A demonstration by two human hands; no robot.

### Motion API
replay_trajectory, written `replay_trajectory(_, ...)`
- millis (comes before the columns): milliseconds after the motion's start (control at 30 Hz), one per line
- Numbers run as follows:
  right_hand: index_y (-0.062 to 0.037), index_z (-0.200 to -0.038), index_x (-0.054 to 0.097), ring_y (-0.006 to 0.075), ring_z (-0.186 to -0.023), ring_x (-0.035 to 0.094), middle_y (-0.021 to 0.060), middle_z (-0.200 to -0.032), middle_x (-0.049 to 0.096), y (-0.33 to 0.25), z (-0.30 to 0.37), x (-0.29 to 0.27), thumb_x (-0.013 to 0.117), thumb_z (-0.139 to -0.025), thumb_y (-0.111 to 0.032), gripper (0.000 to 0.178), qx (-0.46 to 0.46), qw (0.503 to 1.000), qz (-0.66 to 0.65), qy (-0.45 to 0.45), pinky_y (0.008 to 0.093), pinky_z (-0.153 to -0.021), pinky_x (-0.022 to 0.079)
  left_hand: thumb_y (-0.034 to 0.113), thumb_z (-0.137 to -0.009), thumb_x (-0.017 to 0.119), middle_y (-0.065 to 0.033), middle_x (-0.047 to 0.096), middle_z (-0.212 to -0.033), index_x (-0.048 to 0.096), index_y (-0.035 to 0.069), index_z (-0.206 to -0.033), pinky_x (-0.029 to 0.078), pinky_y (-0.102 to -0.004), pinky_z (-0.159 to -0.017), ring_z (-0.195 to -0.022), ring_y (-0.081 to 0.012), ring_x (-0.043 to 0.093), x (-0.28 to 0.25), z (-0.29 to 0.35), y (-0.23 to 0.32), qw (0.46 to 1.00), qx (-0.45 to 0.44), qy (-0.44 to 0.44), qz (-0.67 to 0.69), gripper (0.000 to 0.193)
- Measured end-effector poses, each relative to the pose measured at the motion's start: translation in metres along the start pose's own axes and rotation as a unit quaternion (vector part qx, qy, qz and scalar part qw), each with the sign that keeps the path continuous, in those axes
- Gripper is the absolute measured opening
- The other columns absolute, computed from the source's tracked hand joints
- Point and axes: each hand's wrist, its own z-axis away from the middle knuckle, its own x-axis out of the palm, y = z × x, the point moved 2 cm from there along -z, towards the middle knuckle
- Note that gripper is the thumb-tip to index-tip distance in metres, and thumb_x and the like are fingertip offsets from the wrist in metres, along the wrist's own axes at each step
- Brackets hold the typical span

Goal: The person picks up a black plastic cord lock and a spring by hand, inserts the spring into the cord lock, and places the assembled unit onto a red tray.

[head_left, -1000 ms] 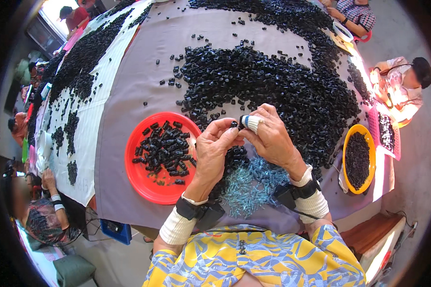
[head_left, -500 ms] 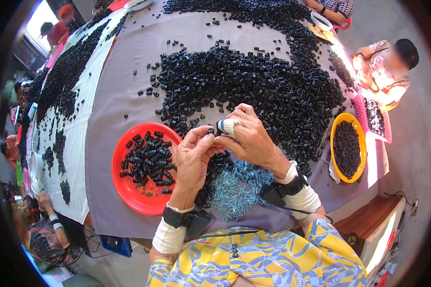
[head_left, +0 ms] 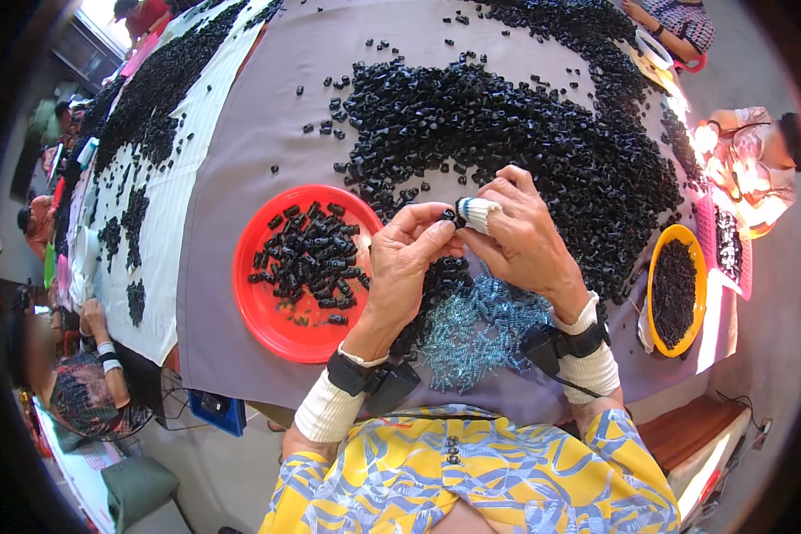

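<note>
Well, my left hand (head_left: 405, 267): pinching a small black part (head_left: 451, 216).
My right hand (head_left: 532, 245): curled at it, grip I can't tell.
Red basin (head_left: 274, 331): black pieces (head_left: 307, 254) inside.

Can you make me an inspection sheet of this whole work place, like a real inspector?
Surface: greyish-mauve cloth, with a white cloth to its left.
Job's things: small black part at the fingertips; big black pile; pale blue pieces; red plate and yellow bowl, both holding black pieces.
Clutter: stray black pieces outside the pile.
Hands: left hand pinches the part; right hand meets it, but its exact grip is unclear.
Cables: dark cable by the right wrist.
Surroundings: other people around; brown wooden surface lower right.
</note>
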Motion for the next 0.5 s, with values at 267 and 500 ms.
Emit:
replay_trajectory(267, -0.0033, -0.076, 0.062, 0.0263, -0.07, 0.055, 0.0078, -0.072, 0.059, 0.01, 0.002, 0.0, 0.072, -0.07, -0.014, 0.016, 0.036, 0.994, -0.068, 0.072, 0.04, -0.083, 0.039, 0.006, -0.091, 0.057, -0.0112, 0.066, -0.093, 0.057, -0.003, -0.11, 0.055, -0.0284, -0.075, -0.079, -0.0154, 0.065, 0.001, 0.003, 0.001, 0.997, 0.006, -0.006, -0.078, 0.021)
replay_trajectory(500, -0.0042, -0.077, 0.063, 0.0252, -0.072, 0.056, 0.0073, -0.072, 0.059, 0.011, 0.002, 0.0, 0.072, -0.071, -0.017, 0.017, 0.035, 0.996, -0.068, 0.037, 0.0406, -0.086, 0.039, 0.003, -0.09, 0.057, -0.0081, 0.067, -0.092, 0.058, -0.003, -0.112, 0.053, -0.0236, -0.073, -0.08, -0.0118, 0.064, 0.001, 0.003, 0.001, 0.991, 0.041, -0.023, -0.128, 0.023)
